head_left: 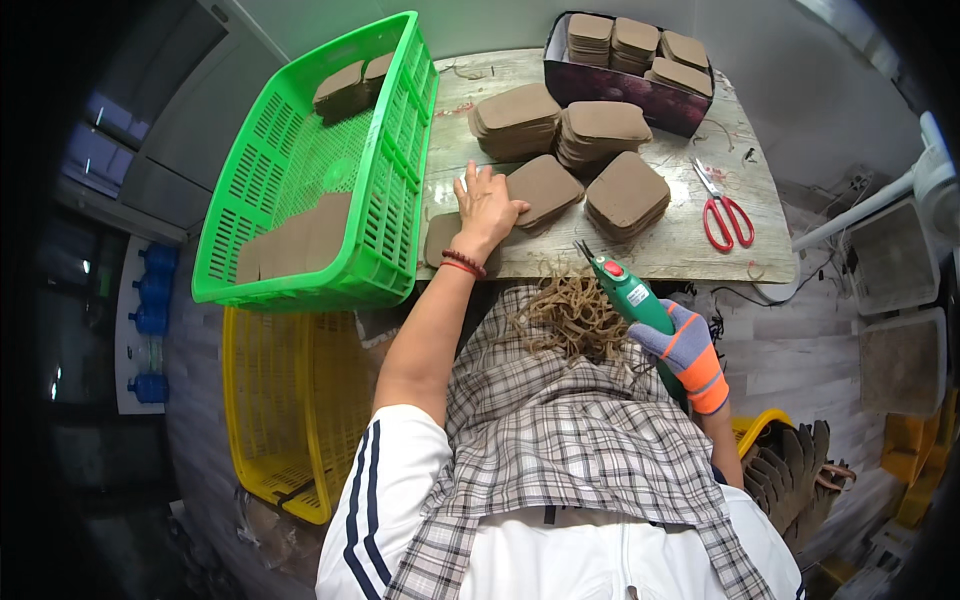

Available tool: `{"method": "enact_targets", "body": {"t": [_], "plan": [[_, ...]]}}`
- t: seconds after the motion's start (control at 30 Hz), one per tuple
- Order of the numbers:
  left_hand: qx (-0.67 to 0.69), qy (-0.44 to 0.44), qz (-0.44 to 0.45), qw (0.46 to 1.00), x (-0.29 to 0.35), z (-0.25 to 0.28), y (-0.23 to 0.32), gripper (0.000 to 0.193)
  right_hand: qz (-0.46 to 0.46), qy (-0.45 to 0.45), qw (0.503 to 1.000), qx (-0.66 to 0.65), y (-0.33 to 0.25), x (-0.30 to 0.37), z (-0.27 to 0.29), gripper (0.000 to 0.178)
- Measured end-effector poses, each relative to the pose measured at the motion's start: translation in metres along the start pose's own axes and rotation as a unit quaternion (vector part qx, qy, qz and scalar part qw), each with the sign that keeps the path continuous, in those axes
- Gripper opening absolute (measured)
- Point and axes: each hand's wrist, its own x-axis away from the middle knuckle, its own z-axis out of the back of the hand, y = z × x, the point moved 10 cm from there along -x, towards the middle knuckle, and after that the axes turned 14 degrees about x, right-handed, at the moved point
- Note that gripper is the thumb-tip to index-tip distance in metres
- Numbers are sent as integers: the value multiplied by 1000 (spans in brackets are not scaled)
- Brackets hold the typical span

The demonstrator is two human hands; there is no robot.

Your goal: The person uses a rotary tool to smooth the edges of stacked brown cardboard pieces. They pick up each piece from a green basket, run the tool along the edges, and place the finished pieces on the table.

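My left hand lies on the table with its fingers stretched out, its thumb at the edge of a brown rounded pad. Another brown pad lies partly hidden behind its wrist. My right hand, in a grey and orange glove, is wrapped round green electric scissors with a red button. Their metal tip points up and left, just off the table's near edge. A tangle of thin brown trimmings rests on my checked apron. Stacks of brown pads stand beyond the tool.
A green plastic crate with brown pads stands at the left. Dark box at the back holds more stacks. Red-handled scissors lie at the table's right. Below are a yellow crate and, lower right, a yellow basket with brown pieces.
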Motion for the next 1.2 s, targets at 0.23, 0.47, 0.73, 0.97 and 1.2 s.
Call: {"method": "enact_targets", "body": {"t": [0.23, 0.47, 0.73, 0.97, 1.2], "plan": [[224, 129, -57, 964, 6, 35, 26, 38, 2, 25, 999, -22, 8, -3, 7, 34], [834, 113, 77, 535, 39, 16, 38, 22, -4, 60, 997, -43, -3, -2, 15, 40], [969, 90, 126, 191, 50, -24, 84, 35, 5, 92, 993, -73, -20, 2, 19, 33], [975, 75, 127, 164, 51, -38, 98, 34, 4, 94, 992, -88, -28, 6, 19, 30], [965, 30, 117, 232, 71, -53, 112, 34, 2, 106, 990, -88, -30, 5, 28, 30]]}}
